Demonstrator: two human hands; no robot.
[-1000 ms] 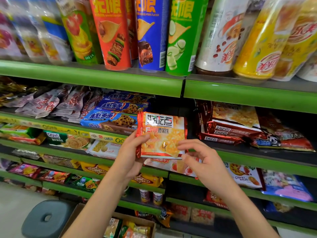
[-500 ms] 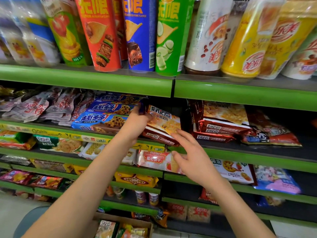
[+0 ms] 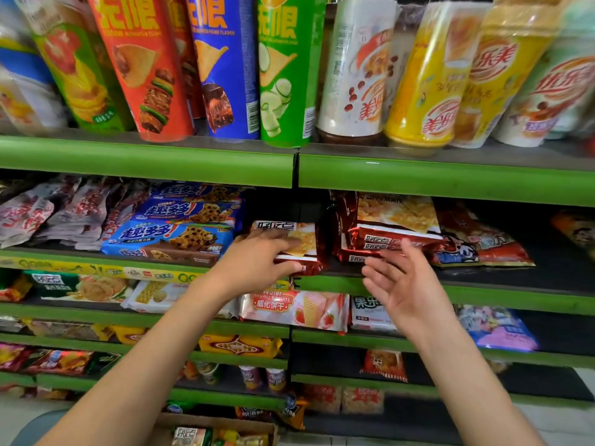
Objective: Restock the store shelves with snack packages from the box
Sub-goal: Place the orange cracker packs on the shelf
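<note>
Grip: left hand (image 3: 257,262) was curled over the red snack pack (image 3: 302,244), fingers on top, thumb at its front edge. right hand (image 3: 405,284) hung loose w/ fingers spread, holding nothing.
Pack spot: lying flat on the middle shelf (image 3: 450,289), in the gap btwn the blue cookie packs (image 3: 174,236) and the matching red stack (image 3: 386,233).
Change: a sec ago the pack was upright out front in both hands, half a sec ago it was tipping in. now it was down and the right had let go, so this one's prob basically stocked.
Around: chip tubes (image 3: 225,66) up top, wafer pack (image 3: 296,309) one shelf below.
Box: carton (image 3: 219,429) at the bottom still had packs in it, so more to go imo.
In the way: not much, the neighbours sat tight on both sides tho.
</note>
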